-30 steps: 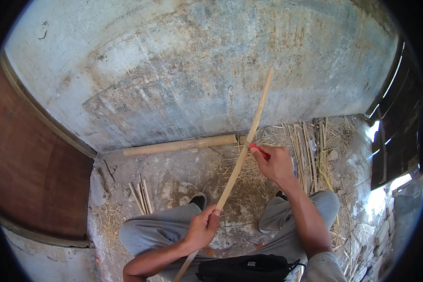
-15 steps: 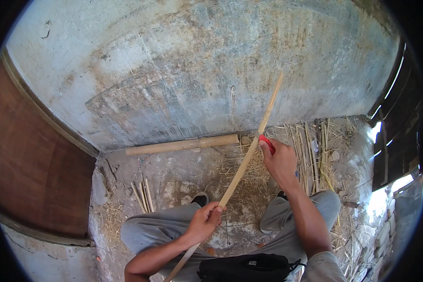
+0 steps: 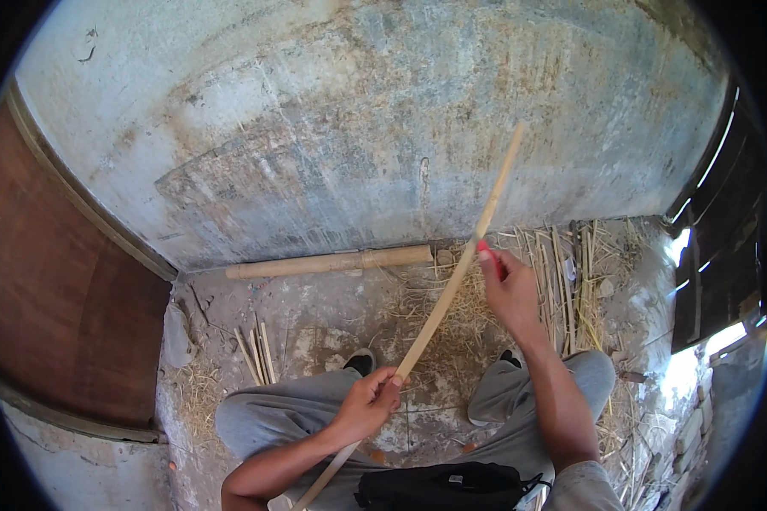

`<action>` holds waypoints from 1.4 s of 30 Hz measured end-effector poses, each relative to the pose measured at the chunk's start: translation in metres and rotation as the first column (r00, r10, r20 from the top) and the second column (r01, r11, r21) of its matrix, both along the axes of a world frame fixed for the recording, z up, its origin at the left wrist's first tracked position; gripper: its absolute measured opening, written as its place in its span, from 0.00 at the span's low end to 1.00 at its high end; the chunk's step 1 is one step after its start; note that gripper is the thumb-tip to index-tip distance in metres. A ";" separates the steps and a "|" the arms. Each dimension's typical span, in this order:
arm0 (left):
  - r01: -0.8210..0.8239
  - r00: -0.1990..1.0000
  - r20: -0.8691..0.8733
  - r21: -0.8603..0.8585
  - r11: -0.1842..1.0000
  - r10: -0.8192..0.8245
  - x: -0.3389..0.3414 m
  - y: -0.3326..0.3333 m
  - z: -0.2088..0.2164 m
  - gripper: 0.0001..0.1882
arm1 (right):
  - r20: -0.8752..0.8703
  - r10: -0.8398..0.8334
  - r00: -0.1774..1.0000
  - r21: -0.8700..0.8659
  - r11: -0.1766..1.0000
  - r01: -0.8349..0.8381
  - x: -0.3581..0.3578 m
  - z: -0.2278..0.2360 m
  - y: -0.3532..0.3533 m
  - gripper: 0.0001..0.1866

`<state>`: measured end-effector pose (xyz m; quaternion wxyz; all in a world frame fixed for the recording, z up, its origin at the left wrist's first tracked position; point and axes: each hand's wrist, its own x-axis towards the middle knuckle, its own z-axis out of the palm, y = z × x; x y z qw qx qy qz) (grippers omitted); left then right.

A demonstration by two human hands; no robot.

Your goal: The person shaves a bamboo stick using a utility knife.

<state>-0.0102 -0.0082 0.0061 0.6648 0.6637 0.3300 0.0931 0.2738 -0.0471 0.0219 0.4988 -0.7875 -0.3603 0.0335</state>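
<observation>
A long, pale bamboo strip slants from my lap up and away to the right, bending slightly. My left hand is closed around its lower part, thumb on top. Farther up, my right hand grips a red-handled knife. The small blade, hardly visible, lies against the strip's right side. Beyond the knife the strip's far end points freely toward the wall. Most of the handle is covered by my right fingers.
A thick bamboo pole lies along the foot of the stained wall. Shavings litter the floor between my feet. Several strips lie at the right, and short sticks at the left. A black pouch rests at my lap.
My right hand and the knife have shifted slightly to the right. The strip's far end has swung a little rightward and up. My left hand keeps its grip in nearly the same place.
</observation>
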 end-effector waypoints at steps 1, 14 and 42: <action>-0.021 1.000 0.008 0.002 1.000 0.021 0.000 0.001 0.000 0.13 | -0.002 0.006 1.000 0.001 1.000 -0.006 -0.007 0.001 0.001 0.20; -0.190 0.981 -0.101 -0.325 0.927 0.165 0.008 0.008 0.006 0.11 | 0.237 0.432 0.870 -0.336 0.877 -0.344 -0.072 -0.020 -0.009 0.10; -0.146 0.979 -0.177 -0.276 0.950 0.099 0.005 -0.002 -0.001 0.19 | 0.244 0.319 0.916 -0.640 0.762 -0.095 -0.046 -0.029 0.003 0.07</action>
